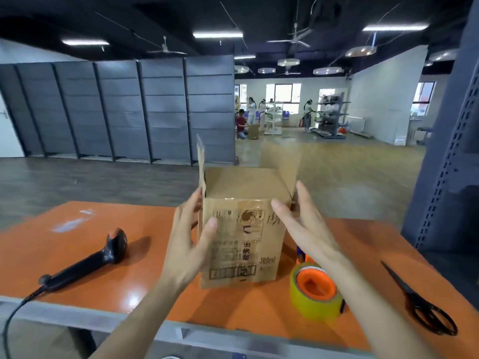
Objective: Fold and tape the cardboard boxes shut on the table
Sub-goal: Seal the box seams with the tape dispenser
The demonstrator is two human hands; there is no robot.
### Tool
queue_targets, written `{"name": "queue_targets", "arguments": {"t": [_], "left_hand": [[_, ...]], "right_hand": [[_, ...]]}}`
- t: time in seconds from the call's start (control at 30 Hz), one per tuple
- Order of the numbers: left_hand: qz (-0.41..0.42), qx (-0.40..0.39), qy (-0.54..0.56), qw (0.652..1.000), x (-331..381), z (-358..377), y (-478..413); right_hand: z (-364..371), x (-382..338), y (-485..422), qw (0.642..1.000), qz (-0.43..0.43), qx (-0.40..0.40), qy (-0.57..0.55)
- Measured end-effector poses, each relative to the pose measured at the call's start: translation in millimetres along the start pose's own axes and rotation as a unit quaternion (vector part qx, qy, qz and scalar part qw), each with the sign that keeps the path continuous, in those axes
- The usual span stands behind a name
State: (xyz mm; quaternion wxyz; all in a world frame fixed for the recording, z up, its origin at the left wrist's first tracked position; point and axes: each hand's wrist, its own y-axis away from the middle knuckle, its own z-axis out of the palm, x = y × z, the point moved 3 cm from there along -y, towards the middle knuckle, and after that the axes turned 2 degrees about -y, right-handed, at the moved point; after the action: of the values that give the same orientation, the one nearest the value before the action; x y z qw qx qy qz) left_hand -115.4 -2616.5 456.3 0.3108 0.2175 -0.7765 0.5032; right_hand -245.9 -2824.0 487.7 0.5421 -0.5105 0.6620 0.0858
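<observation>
The cardboard box (241,237) is standing upright on the orange bench (64,244), right in front of the person, w/ its top not yet closed. One flap (201,161) is sticking up on the left & another flap (281,161) is sticking up at the far right, so the inside is showing.

The left hand (191,237) is resting on the box's left front corner, w/ the thumb on the printed front & the fingers flat along the side. The right hand (303,224) is doing much the same at the top right corner. Both hands are spread out w/ straight fingers, not curled round anything. I think they are sitting one on each side b/c that is holding the box steady & square before the flaps get pushed down. The folding looks to be at its very start, & the top is not taped.

The yellow tape roll (315,291) is sitting just beside the box on the right, prob. so it's quick to grab. The scissors (420,304) are lying further right. A black scanner (88,263) is lying off to the left, out of the way.
</observation>
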Motion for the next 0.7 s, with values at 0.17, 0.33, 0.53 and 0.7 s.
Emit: {"name": "queue_targets", "arguments": {"t": [0.17,0.33,0.53,0.7], "left_hand": [[-0.056,0.080,0.049,0.994,34,-10,-48],[-0.066,0.066,-0.018,0.996,36,-3,-52],[-0.047,-0.015,-0.079,0.996,37,-4,-51],[-0.027,-0.161,-0.148,0.975,34,-14,-51]], "right_hand": [[12,-10,-7,0.999,-0.005,0.030,0.017],[11,-13,-23,0.995,0.017,0.079,0.053],[17,-19,-26,0.994,-0.030,0.061,0.090],[25,-26,-20,0.984,-0.094,0.016,0.153]]}}
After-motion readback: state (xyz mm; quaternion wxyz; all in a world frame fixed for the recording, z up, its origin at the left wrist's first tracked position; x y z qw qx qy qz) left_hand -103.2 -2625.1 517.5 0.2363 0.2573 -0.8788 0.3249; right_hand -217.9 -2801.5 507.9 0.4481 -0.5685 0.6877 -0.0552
